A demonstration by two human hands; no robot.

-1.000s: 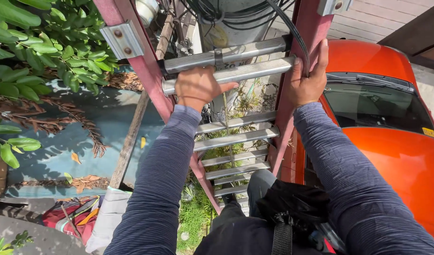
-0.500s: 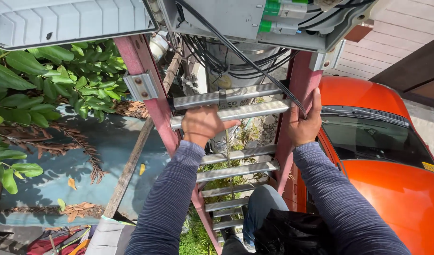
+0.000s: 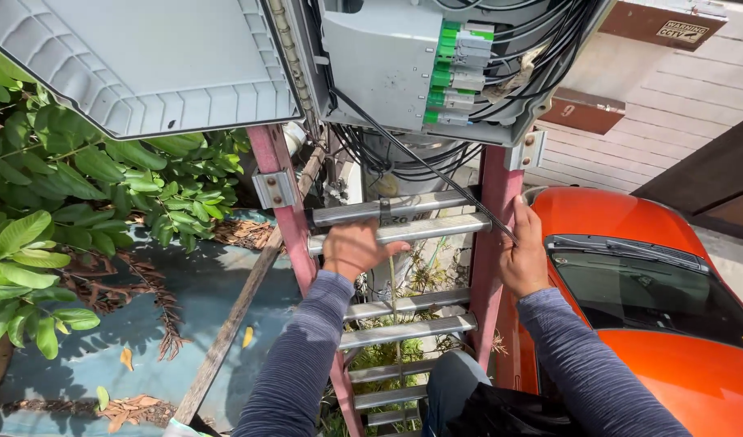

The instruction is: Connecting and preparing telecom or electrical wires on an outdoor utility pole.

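Aluminium rung (image 3: 436, 229) under left hand (image 3: 357, 249)

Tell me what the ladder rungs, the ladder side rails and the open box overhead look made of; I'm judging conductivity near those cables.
Rungs: probably aluminium, bare silver with ribbed treads; the left hand rests on one. Side rails: likely fibreglass, matte faded red with bolted grey metal brackets; the right hand grips one. Box lid: seemingly moulded grey plastic, ribbed inside.

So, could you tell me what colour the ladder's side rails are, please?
Faded red side rails, seen best in the head view.
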